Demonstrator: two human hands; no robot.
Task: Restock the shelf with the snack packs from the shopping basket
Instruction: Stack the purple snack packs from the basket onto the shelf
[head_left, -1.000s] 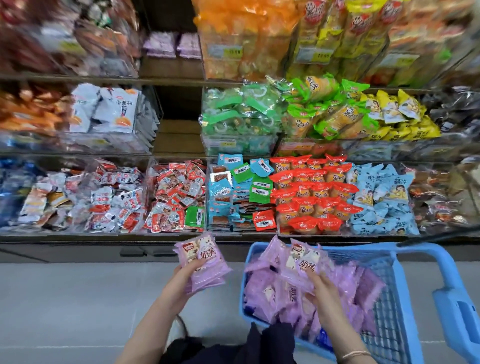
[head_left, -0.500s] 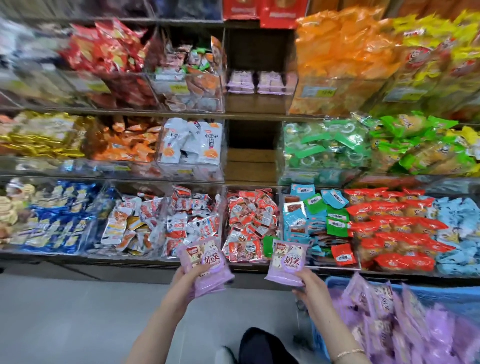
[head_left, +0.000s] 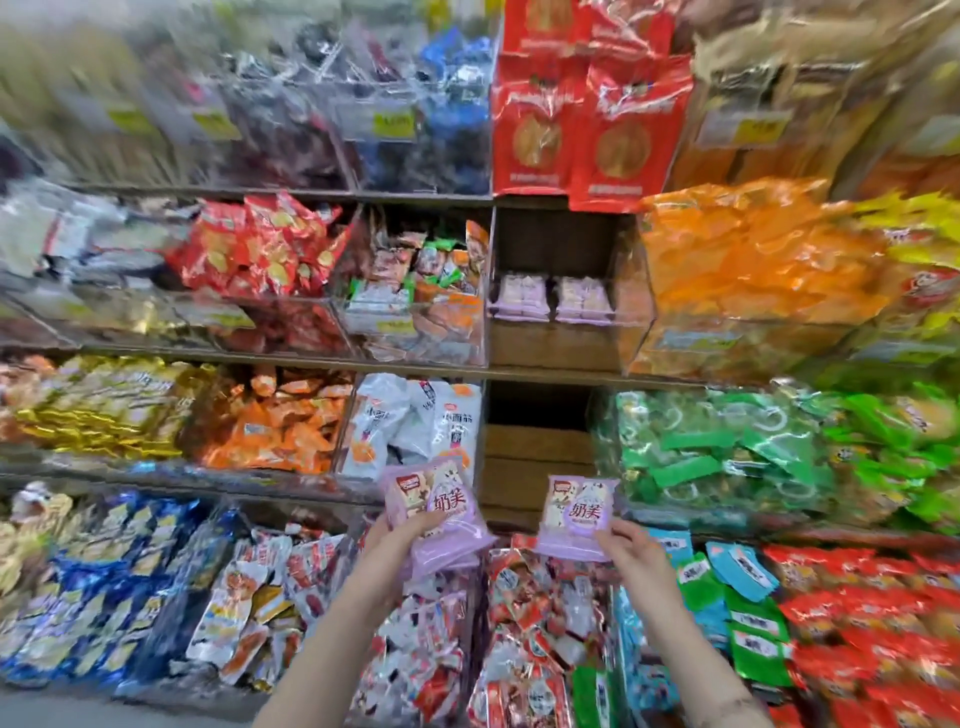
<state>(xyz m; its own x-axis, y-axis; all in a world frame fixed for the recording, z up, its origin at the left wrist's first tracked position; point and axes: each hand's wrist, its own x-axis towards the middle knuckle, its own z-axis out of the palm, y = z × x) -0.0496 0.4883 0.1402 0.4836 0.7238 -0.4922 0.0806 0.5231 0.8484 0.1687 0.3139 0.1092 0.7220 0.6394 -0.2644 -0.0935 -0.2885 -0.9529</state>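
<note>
My left hand (head_left: 400, 543) grips a small stack of purple snack packs (head_left: 434, 506), held up in front of the shelves. My right hand (head_left: 631, 553) pinches a single purple snack pack (head_left: 574, 512) by its lower right corner. Both packs hover before an open wooden shelf bay (head_left: 535, 457) in the middle row. One row higher, a clear bin (head_left: 566, 343) holds two rows of the same purple packs (head_left: 550, 296) at its back. The shopping basket is out of view.
Clear bins packed with snacks surround the bay: white packs (head_left: 415, 421) to its left, green packs (head_left: 727, 447) to its right, orange bags (head_left: 748, 260) above right. Red and white packs (head_left: 524, 623) fill the bottom row under my hands.
My right hand lifted one purple pack out of the basket. Both hands rose with their packs toward the middle shelves. The view tilted up and the basket left the frame.
</note>
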